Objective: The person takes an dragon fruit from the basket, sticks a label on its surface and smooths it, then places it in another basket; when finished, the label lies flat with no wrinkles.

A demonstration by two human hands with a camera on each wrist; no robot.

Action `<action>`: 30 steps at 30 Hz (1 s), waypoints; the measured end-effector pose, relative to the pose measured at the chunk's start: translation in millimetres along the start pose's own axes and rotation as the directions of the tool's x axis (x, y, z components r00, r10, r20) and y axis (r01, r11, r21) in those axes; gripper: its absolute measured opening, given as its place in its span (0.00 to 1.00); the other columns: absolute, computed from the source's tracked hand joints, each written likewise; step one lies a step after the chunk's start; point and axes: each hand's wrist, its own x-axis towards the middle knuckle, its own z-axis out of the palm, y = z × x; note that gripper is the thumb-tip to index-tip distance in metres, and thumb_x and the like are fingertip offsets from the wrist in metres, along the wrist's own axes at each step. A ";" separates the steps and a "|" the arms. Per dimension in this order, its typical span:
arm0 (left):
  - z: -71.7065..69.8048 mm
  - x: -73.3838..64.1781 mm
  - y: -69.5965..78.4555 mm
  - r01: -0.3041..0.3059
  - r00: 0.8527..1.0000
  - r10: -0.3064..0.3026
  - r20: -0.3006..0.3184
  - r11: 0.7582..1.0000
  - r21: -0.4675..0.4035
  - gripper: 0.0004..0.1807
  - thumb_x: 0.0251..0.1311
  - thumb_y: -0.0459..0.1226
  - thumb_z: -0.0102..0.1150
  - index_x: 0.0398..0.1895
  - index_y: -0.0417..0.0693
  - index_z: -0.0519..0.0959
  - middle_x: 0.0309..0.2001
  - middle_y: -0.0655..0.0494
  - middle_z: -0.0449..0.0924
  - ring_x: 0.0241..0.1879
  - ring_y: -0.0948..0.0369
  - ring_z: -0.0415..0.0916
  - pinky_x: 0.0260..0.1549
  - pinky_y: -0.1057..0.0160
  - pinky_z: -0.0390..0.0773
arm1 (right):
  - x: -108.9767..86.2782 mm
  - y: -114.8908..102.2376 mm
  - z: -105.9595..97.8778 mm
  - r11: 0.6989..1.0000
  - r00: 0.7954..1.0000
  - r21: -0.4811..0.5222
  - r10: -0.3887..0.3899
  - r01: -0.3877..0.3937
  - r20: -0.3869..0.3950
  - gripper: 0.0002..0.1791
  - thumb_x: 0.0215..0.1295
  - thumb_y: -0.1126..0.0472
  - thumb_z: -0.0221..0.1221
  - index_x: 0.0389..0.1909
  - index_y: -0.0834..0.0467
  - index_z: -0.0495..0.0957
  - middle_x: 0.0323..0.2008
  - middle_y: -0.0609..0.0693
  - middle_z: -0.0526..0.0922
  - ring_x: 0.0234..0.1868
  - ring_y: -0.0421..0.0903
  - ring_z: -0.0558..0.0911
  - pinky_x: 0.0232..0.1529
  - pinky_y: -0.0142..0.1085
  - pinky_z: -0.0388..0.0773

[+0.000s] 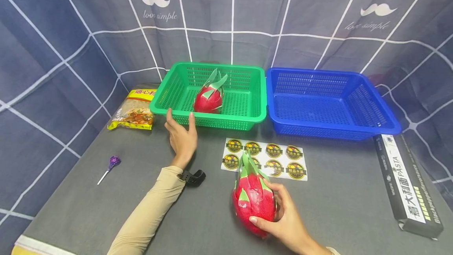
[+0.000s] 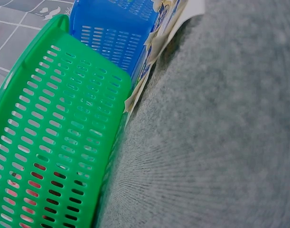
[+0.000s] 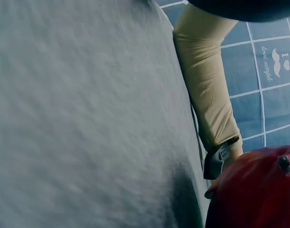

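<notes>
— Left hand (image 1: 181, 139)?
— Fingers straight, resting against the green basket (image 1: 247, 119) — holding nothing.
— Right hand (image 1: 284, 217)?
— Curled round the dragon fruit (image 1: 253, 200) on the table, by the stickers (image 1: 279, 160). Looks heavy, waxy, bruisable — grip the body, not the scales.

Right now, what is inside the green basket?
One red dragon fruit with green scales lies inside the green basket. Nothing else shows on its mesh floor, but the spot under the fruit and the floor behind the near wall are hidden.
</notes>
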 end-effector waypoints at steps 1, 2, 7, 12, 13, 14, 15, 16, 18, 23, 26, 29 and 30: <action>0.4 -0.1 -0.3 -0.002 1.000 0.002 0.002 1.000 0.001 0.41 0.55 0.66 0.39 0.68 0.59 0.45 0.52 0.40 0.61 0.36 0.41 0.70 0.36 0.44 0.67 | -2.7 -0.3 -0.1 1.000 1.000 -0.001 0.006 -0.006 -0.007 0.39 0.42 0.73 0.66 0.56 0.60 0.59 0.59 0.43 0.66 0.48 0.37 0.75 0.38 0.34 0.80; 0.6 -0.3 -0.3 -0.005 1.000 0.005 0.003 1.000 0.001 0.41 0.55 0.66 0.39 0.68 0.59 0.45 0.52 0.40 0.61 0.36 0.41 0.70 0.36 0.44 0.67 | -5.4 -0.5 -0.2 1.000 1.000 -0.002 0.007 -0.007 -0.014 0.38 0.42 0.74 0.66 0.56 0.61 0.59 0.59 0.43 0.66 0.48 0.37 0.75 0.37 0.34 0.80; 0.9 0.0 -0.6 -0.011 1.000 0.011 -0.002 1.000 0.002 0.41 0.56 0.65 0.39 0.68 0.58 0.45 0.51 0.40 0.62 0.35 0.41 0.70 0.35 0.45 0.67 | -14.2 2.6 0.4 0.998 0.998 -0.057 0.036 -0.039 -0.053 0.40 0.41 0.70 0.68 0.56 0.60 0.59 0.56 0.45 0.67 0.46 0.35 0.76 0.35 0.34 0.81; 0.5 0.6 -0.8 -0.006 1.000 0.006 -0.006 1.000 0.003 0.41 0.56 0.65 0.40 0.68 0.60 0.45 0.51 0.40 0.62 0.37 0.41 0.70 0.36 0.44 0.67 | -17.6 4.7 2.4 0.991 0.997 -0.132 0.019 -0.029 -0.075 0.41 0.39 0.65 0.71 0.56 0.57 0.61 0.50 0.48 0.66 0.44 0.35 0.76 0.33 0.35 0.81; 0.6 0.5 -1.1 -0.004 1.000 0.004 -0.007 1.000 0.002 0.41 0.56 0.65 0.40 0.68 0.60 0.45 0.51 0.40 0.62 0.37 0.41 0.70 0.36 0.44 0.67 | -18.0 3.9 3.2 0.988 0.996 -0.152 0.020 -0.033 -0.090 0.41 0.37 0.65 0.72 0.56 0.55 0.63 0.49 0.48 0.65 0.44 0.36 0.76 0.32 0.35 0.81; 0.6 0.5 -1.5 -0.003 1.000 0.003 -0.007 1.000 0.001 0.41 0.56 0.65 0.40 0.68 0.60 0.45 0.51 0.40 0.62 0.37 0.41 0.70 0.36 0.44 0.67 | -18.5 2.8 3.8 0.983 0.995 -0.178 0.020 -0.038 -0.101 0.42 0.36 0.64 0.73 0.56 0.54 0.64 0.48 0.47 0.65 0.44 0.36 0.76 0.31 0.34 0.81; 0.6 0.3 -1.7 -0.002 1.000 0.002 -0.006 1.000 -0.002 0.41 0.56 0.65 0.40 0.68 0.60 0.45 0.52 0.40 0.62 0.37 0.41 0.70 0.37 0.44 0.67 | -18.9 1.7 4.4 0.978 0.994 -0.202 0.025 -0.047 -0.109 0.42 0.35 0.63 0.73 0.56 0.53 0.65 0.48 0.46 0.65 0.43 0.36 0.76 0.30 0.33 0.81; 0.8 0.1 -1.9 -0.002 1.000 0.002 -0.006 1.000 -0.005 0.41 0.56 0.65 0.40 0.68 0.60 0.45 0.52 0.39 0.62 0.37 0.41 0.70 0.37 0.44 0.67 | -19.5 -0.4 5.0 0.972 0.991 -0.223 0.051 -0.078 -0.123 0.42 0.34 0.62 0.74 0.55 0.50 0.65 0.47 0.44 0.65 0.43 0.36 0.75 0.30 0.32 0.80; 1.3 0.0 -2.3 -0.001 1.000 0.001 -0.003 1.000 -0.014 0.40 0.56 0.65 0.40 0.68 0.61 0.45 0.53 0.39 0.62 0.37 0.40 0.70 0.37 0.43 0.67 | -20.5 -4.0 5.7 0.951 0.988 -0.287 0.084 -0.118 -0.128 0.43 0.32 0.58 0.74 0.55 0.45 0.66 0.46 0.41 0.65 0.43 0.35 0.74 0.30 0.30 0.79; 1.9 1.6 -3.4 -0.006 1.000 0.006 0.003 0.999 -0.032 0.41 0.55 0.65 0.40 0.68 0.60 0.45 0.54 0.39 0.61 0.40 0.40 0.71 0.38 0.43 0.68 | -20.8 -10.5 6.5 0.842 0.996 -0.533 0.052 -0.084 -0.074 0.45 0.32 0.47 0.73 0.57 0.37 0.63 0.47 0.37 0.65 0.45 0.37 0.72 0.30 0.28 0.78; 1.8 1.7 -3.9 -0.006 1.000 0.006 0.010 0.999 -0.031 0.41 0.55 0.66 0.40 0.68 0.60 0.44 0.53 0.40 0.60 0.40 0.41 0.71 0.38 0.43 0.68 | -20.6 -13.8 7.8 0.775 0.996 -0.626 0.060 -0.089 -0.068 0.46 0.33 0.41 0.71 0.58 0.35 0.61 0.47 0.35 0.66 0.45 0.39 0.74 0.30 0.28 0.77; 1.5 1.1 -4.0 -0.006 1.000 0.007 0.011 1.000 -0.031 0.41 0.55 0.65 0.40 0.68 0.59 0.44 0.54 0.40 0.60 0.40 0.41 0.71 0.38 0.42 0.68 | -20.9 -15.2 8.2 0.732 0.995 -0.674 0.082 -0.098 -0.056 0.46 0.34 0.39 0.69 0.59 0.34 0.59 0.47 0.36 0.66 0.43 0.40 0.75 0.29 0.29 0.78; 1.4 1.0 -4.1 -0.008 1.000 0.008 0.011 1.000 -0.029 0.41 0.55 0.65 0.40 0.68 0.59 0.44 0.54 0.39 0.60 0.40 0.40 0.71 0.38 0.42 0.68 | -20.9 -14.8 7.8 0.716 0.996 -0.693 0.071 -0.083 -0.046 0.46 0.35 0.38 0.68 0.60 0.35 0.58 0.47 0.37 0.66 0.42 0.40 0.76 0.29 0.30 0.78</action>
